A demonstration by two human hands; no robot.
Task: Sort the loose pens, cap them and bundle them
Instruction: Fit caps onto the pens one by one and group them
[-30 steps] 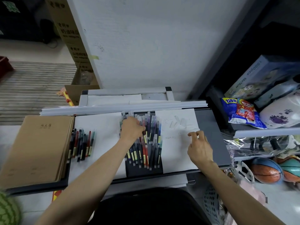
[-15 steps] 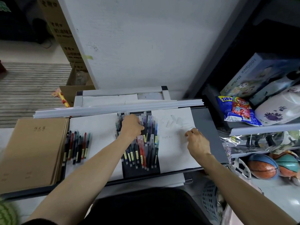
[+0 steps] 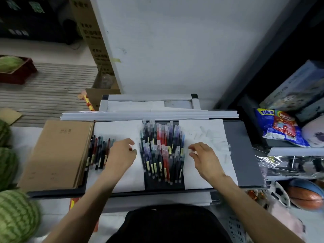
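Both forearms point(image 3: 91, 190) are bare; the clothing point(image 3: 168, 225) is black.

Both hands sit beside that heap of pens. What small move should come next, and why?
Probably the left hand reaches right and pinches one pen from the mixed pile: it and the right hand look empty, the pile is unsorted, and the sorted row beside the notebook awaits more.

Pens point(image 3: 161, 151): smooth plastic barrels, translucent frosted caps; sheets point(image 3: 119, 130): matt white paper; notebooks point(image 3: 59, 151): matt brown kraft-paper covers; tray point(image 3: 243, 155): matt dark grey surface; snack bag point(image 3: 278, 127): glossy printed film; watermelon point(image 3: 15, 216): smooth striped rind.
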